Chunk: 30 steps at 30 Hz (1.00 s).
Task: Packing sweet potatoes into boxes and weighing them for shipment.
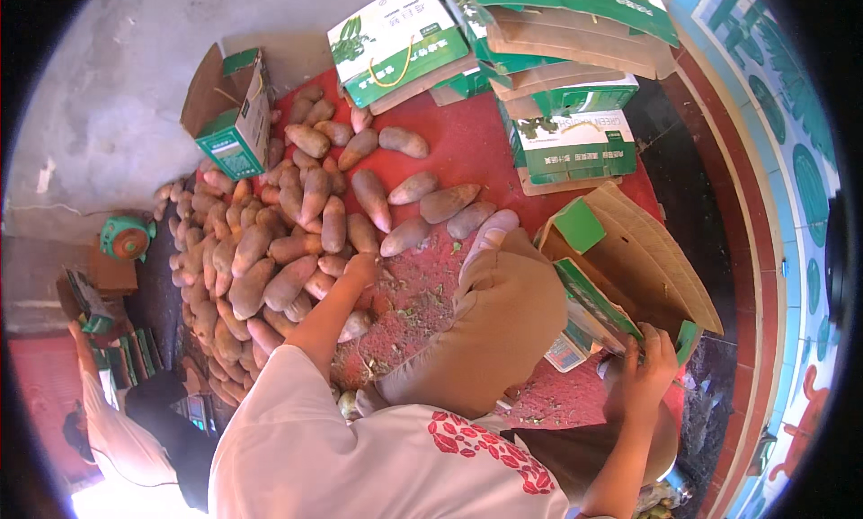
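The left hand (363, 269) rests on a tuber (334, 264) at the heap's edge, fingers curled over it; a firm full grasp is advised. A small green-and-white box (235, 115) stands upper left. The right hand (644, 364) pinches the open carton (629, 267)'s green flap.

You get bright, warm daylight here, strongest at seven o'clock, where the floor (126, 501) burns out to white glare, while the grey wall (108, 88) at ten o'clock sits flatter and paler. Shadows fall soft under the pile of sweet potatoes (270, 240) (edges there stay crisp). Toward the rim your fisheye bends straight lines, as on the tiled border (764, 159) at three o'clock, then drops to black.
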Available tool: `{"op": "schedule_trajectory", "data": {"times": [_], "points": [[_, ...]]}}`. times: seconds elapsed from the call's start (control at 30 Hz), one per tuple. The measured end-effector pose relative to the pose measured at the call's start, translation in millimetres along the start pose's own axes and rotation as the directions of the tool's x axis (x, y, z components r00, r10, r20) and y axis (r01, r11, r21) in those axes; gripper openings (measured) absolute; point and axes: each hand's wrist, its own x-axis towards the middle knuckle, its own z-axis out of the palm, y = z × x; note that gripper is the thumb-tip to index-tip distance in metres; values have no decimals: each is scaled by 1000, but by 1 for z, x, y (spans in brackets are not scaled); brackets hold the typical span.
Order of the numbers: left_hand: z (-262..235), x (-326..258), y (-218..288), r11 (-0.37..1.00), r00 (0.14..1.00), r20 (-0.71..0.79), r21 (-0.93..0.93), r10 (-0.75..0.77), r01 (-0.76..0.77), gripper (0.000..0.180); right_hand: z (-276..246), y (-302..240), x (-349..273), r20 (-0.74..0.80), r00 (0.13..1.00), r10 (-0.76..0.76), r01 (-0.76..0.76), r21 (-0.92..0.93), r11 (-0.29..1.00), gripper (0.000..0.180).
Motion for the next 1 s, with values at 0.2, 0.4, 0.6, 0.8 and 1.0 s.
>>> {"op": "schedule_trajectory", "data": {"times": [0.2,0.4,0.6,0.8,1.0], "points": [[2,7,34,1000,987,-159,16,29,-27,41,3,2,1,5,999,-35,35,-79,996,28],[6,80,89,978,908,-362,52,209,-204,51,5,3,3,20,998,-57,59,-140,988,25],[15,125,141,981,919,-359,158,162,-111,49,8,10,0,69,994,-83,95,-188,978,26],[-2,140,165,979,953,-304,194,-6,68,52,7,12,-2,58,996,-68,77,-172,982,28],[4,144,153,962,952,-305,256,-12,94,39,7,10,5,128,992,21,-1,-148,989,23]]}}
